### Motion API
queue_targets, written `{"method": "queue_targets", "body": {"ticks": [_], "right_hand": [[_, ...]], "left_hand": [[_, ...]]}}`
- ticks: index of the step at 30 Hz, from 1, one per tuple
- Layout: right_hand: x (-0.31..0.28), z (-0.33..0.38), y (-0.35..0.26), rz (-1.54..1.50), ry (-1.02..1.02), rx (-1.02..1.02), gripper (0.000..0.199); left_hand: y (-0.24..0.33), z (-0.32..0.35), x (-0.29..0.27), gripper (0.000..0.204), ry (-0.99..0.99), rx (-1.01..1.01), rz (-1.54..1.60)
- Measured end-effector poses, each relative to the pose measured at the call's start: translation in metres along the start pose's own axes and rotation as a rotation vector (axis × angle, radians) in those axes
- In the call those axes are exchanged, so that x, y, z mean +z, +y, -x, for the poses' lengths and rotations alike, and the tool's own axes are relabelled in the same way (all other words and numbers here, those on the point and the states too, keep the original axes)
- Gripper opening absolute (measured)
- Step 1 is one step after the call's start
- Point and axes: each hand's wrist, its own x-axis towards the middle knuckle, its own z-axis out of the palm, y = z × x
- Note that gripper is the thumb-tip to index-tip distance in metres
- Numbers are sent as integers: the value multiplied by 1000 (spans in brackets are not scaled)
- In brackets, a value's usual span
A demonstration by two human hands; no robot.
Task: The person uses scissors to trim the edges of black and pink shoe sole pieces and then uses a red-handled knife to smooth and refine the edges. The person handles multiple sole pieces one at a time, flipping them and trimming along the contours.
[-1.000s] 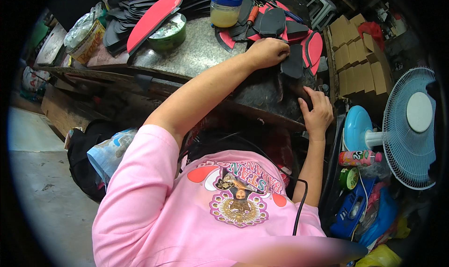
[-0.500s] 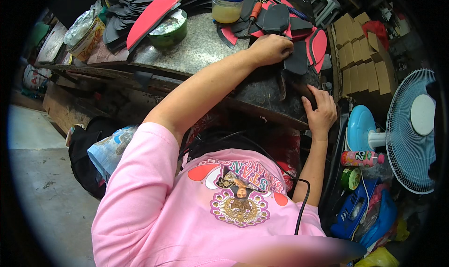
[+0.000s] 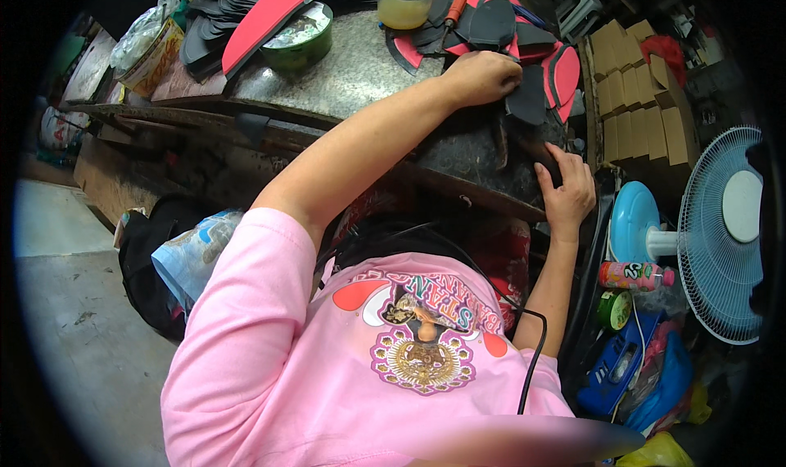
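Note:
My left hand point(image 3: 485, 77) is closed in a fist at the near edge of a pile of cut pieces on the workbench. Whatever it grips is hidden by the fingers. Against it lies a flat black piece point(image 3: 526, 101) with a rounded outline. Just right of that are red-and-black sole-shaped pieces point(image 3: 563, 78). My right hand point(image 3: 569, 192) is at the bench's right corner, its thumb and fingers curved around something dark that I cannot make out. A narrow dark strip point(image 3: 501, 144) stands between the two hands.
A blue-rimmed jar point(image 3: 405, 7) of yellowish paste and an orange-handled tool point(image 3: 454, 10) are at the back. Left of them sit a green tub point(image 3: 303, 51) and a long red sole piece point(image 3: 266, 25). Cardboard boxes point(image 3: 634, 90) and a fan point(image 3: 720, 230) stand at right.
The view has shifted slightly. Both hands keep almost the same places and poses relative to the bench.

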Motion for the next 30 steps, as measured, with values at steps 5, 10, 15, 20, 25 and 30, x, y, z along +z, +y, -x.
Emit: {"method": "queue_targets", "body": {"ticks": [5,10,15,20,25,30], "right_hand": [[0,1,0,-3,-13,21,34],[0,1,1,-1,-25,28,34],[0,0,2,-18,-39,29,34],[0,0,2,-11,-24,14,33],[-1,-1,2,-12,-19,7,33],[-1,-1,2,-24,-20,18,33]], "left_hand": [[1,1,0,16,-18,-5,-14],[2,0,1,16,-15,-13,-5],[3,0,0,15,-48,-33,-30],[5,-1,0,16,-30,-15,-32],[6,-2,-1,15,-43,-36,-45],[6,-4,0,15,-52,-9,-71]]}}
